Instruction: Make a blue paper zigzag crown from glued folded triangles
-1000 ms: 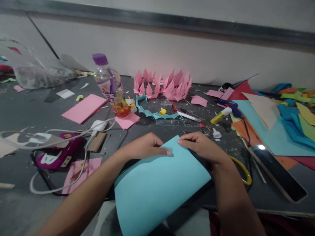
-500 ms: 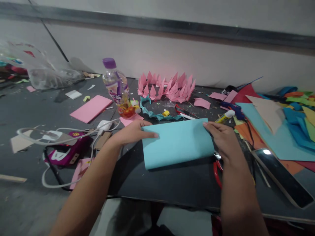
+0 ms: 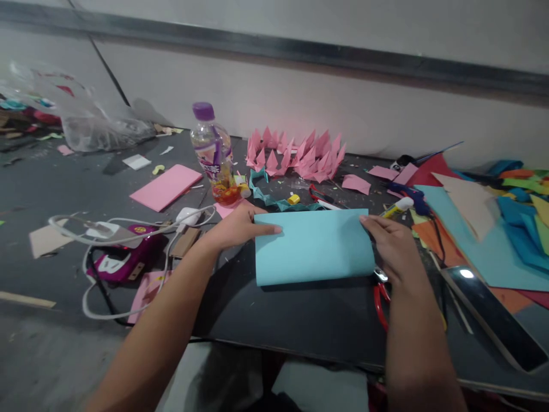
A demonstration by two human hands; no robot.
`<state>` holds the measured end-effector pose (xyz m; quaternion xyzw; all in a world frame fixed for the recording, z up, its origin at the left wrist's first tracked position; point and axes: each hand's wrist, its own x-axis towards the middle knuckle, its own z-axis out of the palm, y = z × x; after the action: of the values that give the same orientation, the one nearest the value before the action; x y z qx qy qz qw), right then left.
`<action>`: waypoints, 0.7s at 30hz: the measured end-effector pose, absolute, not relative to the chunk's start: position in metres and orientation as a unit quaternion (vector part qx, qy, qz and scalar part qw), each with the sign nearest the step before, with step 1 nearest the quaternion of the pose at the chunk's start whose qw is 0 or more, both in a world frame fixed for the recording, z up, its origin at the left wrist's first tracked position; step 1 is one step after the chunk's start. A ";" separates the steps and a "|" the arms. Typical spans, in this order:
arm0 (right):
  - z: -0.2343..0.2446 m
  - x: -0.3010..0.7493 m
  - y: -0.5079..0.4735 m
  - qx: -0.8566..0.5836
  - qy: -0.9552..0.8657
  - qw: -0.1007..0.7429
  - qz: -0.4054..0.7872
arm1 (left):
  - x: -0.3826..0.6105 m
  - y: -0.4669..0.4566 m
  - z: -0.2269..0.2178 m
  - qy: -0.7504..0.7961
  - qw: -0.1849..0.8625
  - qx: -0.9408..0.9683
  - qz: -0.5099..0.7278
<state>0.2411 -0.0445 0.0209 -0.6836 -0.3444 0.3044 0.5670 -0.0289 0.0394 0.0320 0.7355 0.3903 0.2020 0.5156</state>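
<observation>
A light blue sheet of paper [image 3: 315, 249], folded over with a rounded bend at its near side, is held between both hands above the dark table. My left hand [image 3: 238, 226] pinches its upper left corner, thumb on top. At the upper right corner, my right hand [image 3: 392, 243] grips the paper between thumb and fingers. Red-handled scissors [image 3: 380, 300] lie partly hidden by my right hand and wrist. Just beyond the paper are a teal folded-paper chain [image 3: 274, 200] and a yellow cap [image 3: 294, 199].
Behind stand a purple-capped bottle [image 3: 214, 154] and a pink folded-paper ring [image 3: 295, 154]. On the left lie pink paper [image 3: 166, 187] and a purple power strip [image 3: 124, 257] with white cables. To the right are a phone [image 3: 493, 317], a glue gun [image 3: 409, 196] and coloured sheets [image 3: 463, 240].
The view has shifted a little, so most things sit slightly further right. The folded paper's near edge has levelled out and moved slightly up; both hands keep their hold.
</observation>
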 end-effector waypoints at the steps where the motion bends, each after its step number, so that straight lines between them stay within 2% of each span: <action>1: 0.021 0.241 -0.044 -0.685 -0.346 0.564 0.303 | -0.029 0.039 0.032 0.391 0.514 0.736 0.203; 7: 0.020 0.243 -0.044 -0.698 -0.369 0.542 0.287 | -0.028 0.039 0.033 0.394 0.510 0.740 0.193; 9: 0.021 0.244 -0.044 -0.713 -0.398 0.510 0.271 | -0.030 0.039 0.034 0.404 0.499 0.745 0.181; 12: 0.022 0.238 -0.043 -0.744 -0.491 0.391 0.229 | -0.033 0.041 0.036 0.452 0.463 0.753 0.122; 18: 0.021 0.202 -0.037 -0.765 -0.627 0.078 0.129 | -0.034 0.039 0.044 0.547 0.226 0.802 -0.081; 21: 0.018 0.186 -0.034 -0.763 -0.642 -0.007 0.077 | -0.029 0.033 0.046 0.577 0.160 0.795 -0.102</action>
<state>0.1863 -0.0341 0.0175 -0.7629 -0.6418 0.0774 -0.0068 -0.0289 0.0327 0.0461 0.7947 0.5767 -0.1023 0.1597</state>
